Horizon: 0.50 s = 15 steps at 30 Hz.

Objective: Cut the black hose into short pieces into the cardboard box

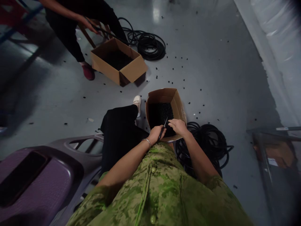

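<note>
My left hand [155,134] is closed around the dark handles of a pair of scissors [166,121], whose pointed metal blades aim up and away from me. Just right of the blades, my right hand [178,126] has its fingers pinched together; whatever they may hold is too small to make out. Both hands are over the near side of an open cardboard box [176,105] in front of my body. Many small black pieces [160,113] fill its lower part. Beside my right forearm, coiled black hose [211,138] lies on the floor.
Opposite me, a co-worker's hand [90,25] is above a second cardboard box [105,67] of black pieces. Another black coil [152,47] lies behind that box. Small black bits dot the grey floor [225,78]. A phone [23,177] rests on a purple seat [56,179] at left.
</note>
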{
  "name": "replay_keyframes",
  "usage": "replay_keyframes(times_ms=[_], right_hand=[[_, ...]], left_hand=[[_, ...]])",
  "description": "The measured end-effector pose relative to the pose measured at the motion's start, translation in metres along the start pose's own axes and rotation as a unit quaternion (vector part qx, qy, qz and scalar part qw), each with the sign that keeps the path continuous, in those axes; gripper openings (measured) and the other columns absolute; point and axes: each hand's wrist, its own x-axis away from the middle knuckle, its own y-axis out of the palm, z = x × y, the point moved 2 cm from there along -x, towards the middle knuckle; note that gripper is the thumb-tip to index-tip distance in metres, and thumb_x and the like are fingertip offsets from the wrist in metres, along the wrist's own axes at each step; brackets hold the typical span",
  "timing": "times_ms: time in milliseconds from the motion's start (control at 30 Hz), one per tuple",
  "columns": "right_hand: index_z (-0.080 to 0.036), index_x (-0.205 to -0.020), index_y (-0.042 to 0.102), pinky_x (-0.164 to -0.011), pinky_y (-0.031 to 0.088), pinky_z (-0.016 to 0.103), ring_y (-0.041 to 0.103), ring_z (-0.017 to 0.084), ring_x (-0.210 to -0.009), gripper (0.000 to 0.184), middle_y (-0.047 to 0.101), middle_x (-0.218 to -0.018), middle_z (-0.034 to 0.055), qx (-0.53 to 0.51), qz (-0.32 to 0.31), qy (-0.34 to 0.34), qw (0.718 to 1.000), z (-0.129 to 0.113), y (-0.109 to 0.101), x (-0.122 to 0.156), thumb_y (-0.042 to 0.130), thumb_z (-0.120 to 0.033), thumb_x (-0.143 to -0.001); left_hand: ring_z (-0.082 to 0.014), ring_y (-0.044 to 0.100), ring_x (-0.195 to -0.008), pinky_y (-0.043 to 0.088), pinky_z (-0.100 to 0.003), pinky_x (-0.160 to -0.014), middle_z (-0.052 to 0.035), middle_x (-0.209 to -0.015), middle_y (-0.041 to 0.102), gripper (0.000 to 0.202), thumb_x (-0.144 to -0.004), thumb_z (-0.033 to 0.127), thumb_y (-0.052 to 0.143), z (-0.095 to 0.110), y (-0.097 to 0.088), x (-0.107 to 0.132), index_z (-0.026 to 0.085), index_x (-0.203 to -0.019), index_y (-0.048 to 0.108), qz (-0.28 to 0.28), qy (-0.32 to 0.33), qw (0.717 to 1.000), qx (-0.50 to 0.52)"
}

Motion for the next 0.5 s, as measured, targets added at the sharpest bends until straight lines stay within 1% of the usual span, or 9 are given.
replay_keyframes(times_ms=[67,167,300,400,500], right_hand=[[-0.025,-0.12,0.072,-0.091,0.049,0.028,0.067,0.021,-0.109,0.03,0.073,-0.119,0.0066,0.01,0.0,0.007,1.0,-0.002,0.001,-0.003,0.05,-0.033,-0.1],[-0.025,-0.118,0.072,-0.091,0.048,0.027,0.066,0.021,-0.11,0.029,0.073,-0.119,0.0062,0.018,0.003,0.024,1.0,-0.006,0.003,-0.006,0.05,-0.033,-0.101],[-0.027,-0.116,0.072,-0.088,0.049,0.028,0.067,0.021,-0.107,0.03,0.073,-0.116,0.0064,0.036,-0.021,0.021,0.999,-0.015,0.011,-0.005,0.047,-0.033,-0.101],[-0.026,-0.119,0.071,-0.088,0.05,0.028,0.067,0.021,-0.108,0.031,0.073,-0.118,0.0077,0.034,-0.021,0.044,0.998,-0.016,0.02,-0.002,0.045,-0.032,-0.102],[-0.026,-0.122,0.069,-0.089,0.05,0.028,0.068,0.021,-0.11,0.032,0.072,-0.12,0.0081,0.024,-0.017,0.088,0.996,-0.005,0.033,0.004,0.047,-0.033,-0.101]], left_hand=[[-0.015,0.062,-0.052,0.043,-0.023,-0.053,-0.004,-0.06,0.065,0.026,-0.091,0.034,0.053,0.002,-0.002,0.0,0.014,-0.095,0.069,0.003,0.01,0.999,-0.034],[-0.0146,0.06,-0.051,0.042,-0.023,-0.053,-0.0036,-0.058,0.064,0.025,-0.091,0.033,0.054,0.007,-0.006,0.0,0.014,-0.09,0.07,0.006,0.029,0.998,-0.058],[-0.0159,0.062,-0.053,0.042,-0.024,-0.055,-0.0034,-0.059,0.065,0.029,-0.093,0.039,0.053,0.008,-0.01,-0.003,0.015,-0.092,0.069,0.029,0.004,0.997,-0.067],[-0.0154,0.062,-0.053,0.044,-0.023,-0.055,-0.0038,-0.063,0.067,0.035,-0.095,0.043,0.05,0.006,-0.009,-0.006,0.013,-0.094,0.068,0.005,-0.011,0.998,-0.056],[-0.0136,0.063,-0.054,0.045,-0.022,-0.056,-0.0038,-0.069,0.07,0.031,-0.095,0.039,0.052,0.0,-0.006,-0.008,0.013,-0.1,0.067,-0.025,-0.005,0.998,-0.055]])
